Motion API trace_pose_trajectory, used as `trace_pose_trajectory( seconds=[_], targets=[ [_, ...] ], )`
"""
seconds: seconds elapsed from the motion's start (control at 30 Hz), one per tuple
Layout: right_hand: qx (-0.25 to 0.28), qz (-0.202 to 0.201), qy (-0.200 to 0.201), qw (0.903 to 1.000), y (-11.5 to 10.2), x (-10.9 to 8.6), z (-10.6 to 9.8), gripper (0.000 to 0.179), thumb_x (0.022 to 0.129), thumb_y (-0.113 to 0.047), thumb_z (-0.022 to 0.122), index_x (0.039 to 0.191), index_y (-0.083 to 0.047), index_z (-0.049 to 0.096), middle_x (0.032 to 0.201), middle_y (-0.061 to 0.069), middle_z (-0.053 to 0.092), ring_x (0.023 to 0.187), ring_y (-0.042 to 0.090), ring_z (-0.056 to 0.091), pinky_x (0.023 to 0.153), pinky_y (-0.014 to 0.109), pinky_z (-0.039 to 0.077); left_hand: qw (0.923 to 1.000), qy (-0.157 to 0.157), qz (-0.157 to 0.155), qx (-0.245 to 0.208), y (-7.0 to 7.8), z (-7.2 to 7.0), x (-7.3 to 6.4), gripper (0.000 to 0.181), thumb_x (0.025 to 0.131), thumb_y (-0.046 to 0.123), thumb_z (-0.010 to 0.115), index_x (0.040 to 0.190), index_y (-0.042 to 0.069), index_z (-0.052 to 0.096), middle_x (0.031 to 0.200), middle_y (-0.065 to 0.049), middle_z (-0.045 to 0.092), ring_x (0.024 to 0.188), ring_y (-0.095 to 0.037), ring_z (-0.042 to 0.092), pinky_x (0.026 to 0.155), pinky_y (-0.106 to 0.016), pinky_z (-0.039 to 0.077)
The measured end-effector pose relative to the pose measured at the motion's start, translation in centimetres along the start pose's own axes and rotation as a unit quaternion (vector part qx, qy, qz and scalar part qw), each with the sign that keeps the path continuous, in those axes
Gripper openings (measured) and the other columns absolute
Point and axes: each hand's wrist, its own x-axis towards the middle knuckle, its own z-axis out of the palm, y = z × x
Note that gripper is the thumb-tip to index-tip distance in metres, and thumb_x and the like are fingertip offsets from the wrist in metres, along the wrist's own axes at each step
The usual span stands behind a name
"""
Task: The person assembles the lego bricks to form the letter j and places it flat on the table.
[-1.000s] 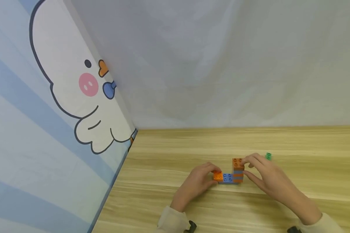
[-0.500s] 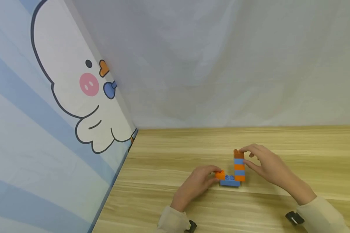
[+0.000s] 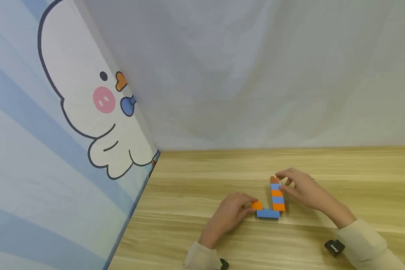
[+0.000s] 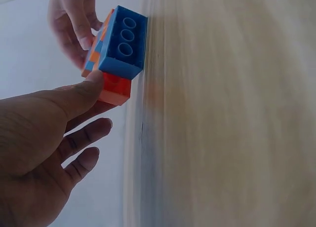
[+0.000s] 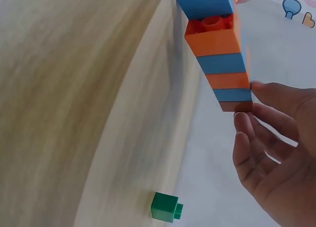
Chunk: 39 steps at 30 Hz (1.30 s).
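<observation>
Both hands hold one toy brick build. Its base is a long blue brick (image 3: 268,214), whose hollow underside faces the left wrist camera, off the table. On its left end sits an orange brick (image 3: 257,205), pinched between the thumb and fingers of my left hand (image 3: 228,213). From the right end rises a tower (image 3: 278,197) of alternating orange and blue bricks, capped by a brown brick (image 5: 236,106). My right hand (image 3: 305,189) grips the tower near its top, thumb on the side and fingers at the brown brick.
A small green brick (image 5: 164,207) lies on the wooden table (image 3: 189,180), hidden behind my right hand in the head view. A white curtain (image 3: 256,75) hangs at the back. A panel with a cartoon print (image 3: 81,93) stands at the left.
The build has tipped up, so its side faces now show where its studs showed before. My right hand has moved up and slightly left with it; the left hand shifts slightly right.
</observation>
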Motion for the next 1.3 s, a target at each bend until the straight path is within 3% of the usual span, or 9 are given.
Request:
trace_pose_trajectory(
  seconds=[0.3,0.47,0.67,0.87,1.03,1.3],
  targets=[
    [0.023,0.048,-0.045,0.9975,0.6,-0.2,1.1,0.038,0.098,-0.015,0.068,0.128,0.007,0.062,0.113,0.015,0.068,0.090,0.018,0.069,0.072,0.027,0.058,0.9998,-0.016,-0.012,-0.001,0.0,0.5,0.1,0.030,0.101,0.031,0.063,0.128,0.021,0.072,0.126,0.008,0.074,0.117,-0.009,0.068,0.104,-0.027,0.053],
    [0.021,0.061,-0.063,0.9959,0.7,-0.3,1.4,0.038,0.099,-0.017,0.066,0.129,0.007,0.062,0.117,0.020,0.069,0.092,0.021,0.071,0.077,0.035,0.060,0.9993,-0.031,-0.018,-0.007,-0.1,0.6,0.2,0.031,0.102,0.031,0.061,0.130,0.021,0.071,0.127,0.008,0.074,0.119,-0.009,0.068,0.104,-0.027,0.053],
    [0.013,0.058,-0.059,0.9965,0.5,-0.4,1.3,0.039,0.100,-0.017,0.065,0.131,0.006,0.061,0.120,0.018,0.068,0.094,0.021,0.071,0.078,0.034,0.059,0.9985,-0.041,-0.026,-0.026,-0.1,0.4,0.2,0.031,0.103,0.029,0.060,0.130,0.020,0.071,0.127,0.006,0.074,0.118,-0.008,0.069,0.102,-0.025,0.054],
    [-0.041,0.032,-0.011,0.9986,0.9,-0.8,-0.1,0.028,0.096,-0.008,0.068,0.123,0.001,0.067,0.111,0.013,0.069,0.085,0.019,0.069,0.072,0.032,0.058,0.9979,-0.049,-0.032,-0.027,-0.2,0.4,0.2,0.031,0.103,0.029,0.061,0.131,0.020,0.070,0.127,0.006,0.074,0.117,-0.008,0.068,0.102,-0.024,0.054],
    [-0.095,0.018,0.018,0.9952,2.2,-1.6,-2.4,0.018,0.092,0.004,0.066,0.106,-0.005,0.073,0.109,0.013,0.070,0.089,0.028,0.069,0.074,0.041,0.059,0.9975,-0.051,-0.038,-0.030,-0.1,0.3,0.1,0.031,0.102,0.029,0.062,0.130,0.020,0.071,0.127,0.006,0.074,0.116,-0.008,0.069,0.101,-0.024,0.055],
    [-0.146,0.055,-0.020,0.9876,4.4,-2.7,-4.2,0.022,0.089,0.002,0.069,0.108,-0.007,0.076,0.117,0.018,0.071,0.106,0.047,0.065,0.089,0.063,0.052,0.9960,-0.062,-0.045,-0.046,0.0,-0.1,0.2,0.031,0.102,0.030,0.061,0.130,0.020,0.071,0.125,0.005,0.074,0.113,-0.006,0.068,0.099,-0.023,0.055]
  ],
)
